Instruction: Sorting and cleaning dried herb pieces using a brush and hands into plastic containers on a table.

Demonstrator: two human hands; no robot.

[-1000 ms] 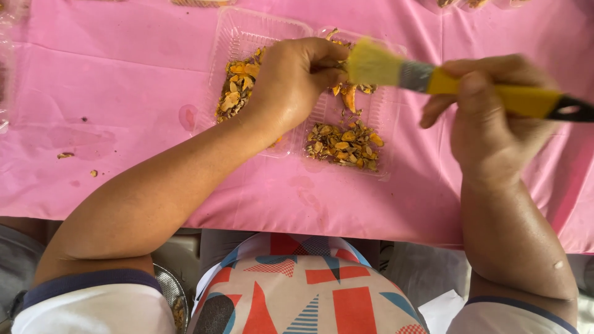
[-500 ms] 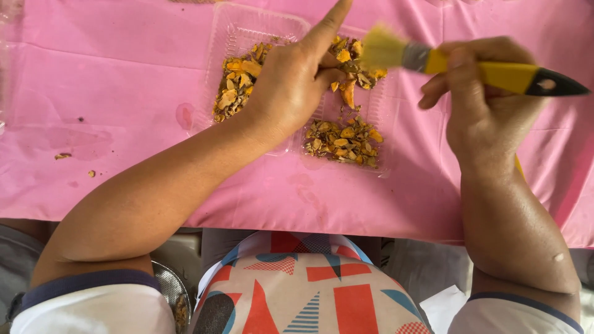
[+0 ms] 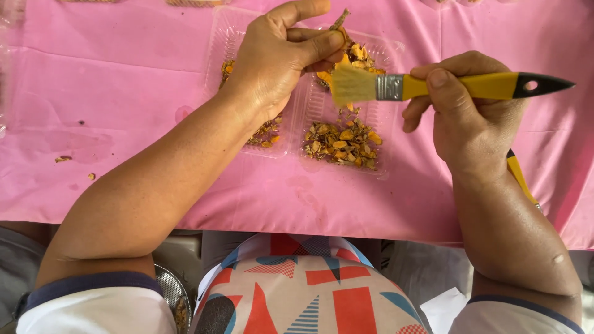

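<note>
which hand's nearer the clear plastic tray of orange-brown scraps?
Left. The left hand hovers directly over the clear plastic tray, pinching a scrap; the right hand grips a yellow-handled brush just past its right edge.

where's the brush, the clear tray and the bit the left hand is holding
paintbrush [image 3: 455,86], head view, on its yellow handle
clear plastic tray [image 3: 388,46], head view, on its right rim
orange piece [image 3: 339,20], head view, on its tip above the fingers

A small food-sorting or hand-processing workplace is suggested rather than a home kitchen. The counter [image 3: 93,124] is covered with a pink plastic sheet, on which clear plastic trays [image 3: 377,164] of dried orange-yellow pieces [image 3: 340,143] are set out. A patterned apron [image 3: 309,291] is worn at the counter's edge.
</note>
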